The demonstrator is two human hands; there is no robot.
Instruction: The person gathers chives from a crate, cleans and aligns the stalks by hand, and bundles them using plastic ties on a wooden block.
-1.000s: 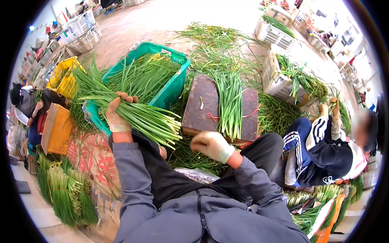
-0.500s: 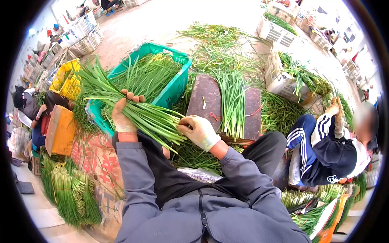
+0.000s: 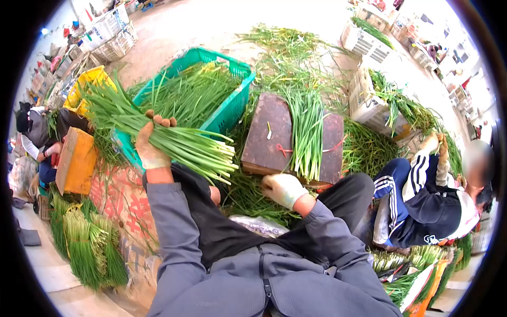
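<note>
My left hand [image 3: 150, 145], in a glove that leaves the fingertips bare, grips a thick bunch of garlic chives [image 3: 185, 150]. The pale cut ends point right, and the green leaves fan out to the upper left over the green crate [image 3: 232, 113]. Apart from the bunch, my gloved right hand [image 3: 285, 190] hangs by the front edge of a dark board [image 3: 266, 127], its fingers curled in. Whether anything is inside them is hidden. On the board lies another pile of chives [image 3: 305, 132], across a red tie [image 3: 285, 151].
Loose chives fill the green crate and litter the floor [image 3: 280, 47]. Tied bundles [image 3: 87, 243] stand at lower left, near an orange wooden block [image 3: 78, 161]. A co-worker [image 3: 428, 195] sits at right beside a white crate [image 3: 364, 103]; another person [image 3: 39, 137] sits far left.
My right hand has left the cut ends of the bunch and moved right and down. My left hand has shifted slightly left with the bunch still in it.
</note>
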